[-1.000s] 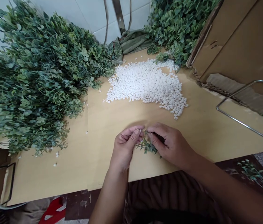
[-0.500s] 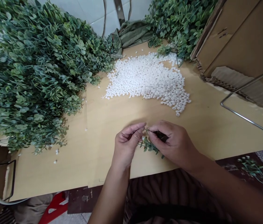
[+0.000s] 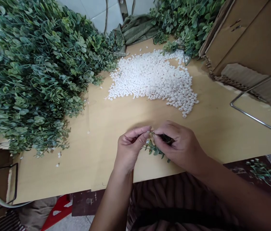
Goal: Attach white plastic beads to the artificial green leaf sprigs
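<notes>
Over the near middle of the table, my left hand (image 3: 131,144) and my right hand (image 3: 180,144) meet almost fingertip to fingertip. A small artificial green sprig (image 3: 155,149) hangs below the fingers of my right hand, which pinches it near a thin tip. Thumb and forefinger of my left hand are pressed together at that same tip; what they pinch is too small and covered to make out. Beyond both hands spreads a heap of small white plastic pieces (image 3: 149,77), round and bead-like.
A large mass of artificial greenery (image 3: 36,77) fills the left side, with more foliage (image 3: 188,22) at back right. A cardboard box (image 3: 253,41) and bent metal rod (image 3: 253,115) stand on the right. Crumpled green cloth (image 3: 137,29) lies behind. A loose sprig (image 3: 261,173) lies lower right.
The view has tilted slightly, so the table's contents sit higher. My fingertips have drawn closer together at the sprig's tip; a white bit seen between my left fingers earlier is now hidden.
</notes>
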A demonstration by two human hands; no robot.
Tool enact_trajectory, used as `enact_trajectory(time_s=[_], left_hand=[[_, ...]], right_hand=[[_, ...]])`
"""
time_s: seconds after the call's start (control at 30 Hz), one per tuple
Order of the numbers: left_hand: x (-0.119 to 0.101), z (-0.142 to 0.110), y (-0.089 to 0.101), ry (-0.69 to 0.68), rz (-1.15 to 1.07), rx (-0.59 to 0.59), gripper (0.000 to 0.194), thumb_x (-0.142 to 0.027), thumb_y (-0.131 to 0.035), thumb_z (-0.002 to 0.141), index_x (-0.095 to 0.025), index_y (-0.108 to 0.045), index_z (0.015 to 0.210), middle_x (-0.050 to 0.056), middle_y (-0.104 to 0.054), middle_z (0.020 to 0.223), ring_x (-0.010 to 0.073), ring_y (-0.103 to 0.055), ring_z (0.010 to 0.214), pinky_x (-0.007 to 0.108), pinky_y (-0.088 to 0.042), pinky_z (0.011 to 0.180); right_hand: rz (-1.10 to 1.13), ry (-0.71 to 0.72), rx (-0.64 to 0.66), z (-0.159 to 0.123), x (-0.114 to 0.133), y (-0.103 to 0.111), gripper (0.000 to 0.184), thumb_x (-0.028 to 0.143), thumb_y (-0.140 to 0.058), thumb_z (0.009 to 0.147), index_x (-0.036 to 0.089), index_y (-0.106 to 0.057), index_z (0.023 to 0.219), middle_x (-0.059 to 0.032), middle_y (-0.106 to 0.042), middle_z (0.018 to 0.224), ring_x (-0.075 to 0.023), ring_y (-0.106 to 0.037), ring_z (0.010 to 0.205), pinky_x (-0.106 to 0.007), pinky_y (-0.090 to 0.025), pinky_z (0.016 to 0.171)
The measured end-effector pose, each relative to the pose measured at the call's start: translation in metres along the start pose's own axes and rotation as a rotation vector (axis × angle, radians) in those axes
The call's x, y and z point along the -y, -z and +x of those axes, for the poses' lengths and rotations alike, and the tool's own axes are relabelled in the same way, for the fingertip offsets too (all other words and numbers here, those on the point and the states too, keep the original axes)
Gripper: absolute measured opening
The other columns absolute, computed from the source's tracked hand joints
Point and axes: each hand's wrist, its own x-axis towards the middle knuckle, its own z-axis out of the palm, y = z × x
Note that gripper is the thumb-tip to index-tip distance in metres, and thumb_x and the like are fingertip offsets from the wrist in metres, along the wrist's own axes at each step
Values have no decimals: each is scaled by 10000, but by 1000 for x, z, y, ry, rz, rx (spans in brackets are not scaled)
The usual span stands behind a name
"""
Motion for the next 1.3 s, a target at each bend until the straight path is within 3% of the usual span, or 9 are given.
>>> enact_trajectory(time_s=[0.87, 1.3], left_hand=[[-2, -2, -5, -137, 197, 52, 114, -173, -742, 658, -213, -763, 763, 27, -674, 753, 112, -605, 719, 205, -498, 639], [-2, -2, -4, -147, 271, 92, 89, -181, -713, 695, -223, -761, 758, 33, -664, 752, 127, -602, 716, 244, -505, 651]], right_hand=[[-108, -23, 83, -3, -1, 8, 141, 100, -489, 768, 180, -522, 657, 5, -500, 609, -120, -479, 558, -230, -383, 557], [-192, 96, 151, 0, -1, 15, 152, 73, -471, 761, 178, -514, 660, 4, -513, 625, -115, -466, 561, -218, -372, 540]])
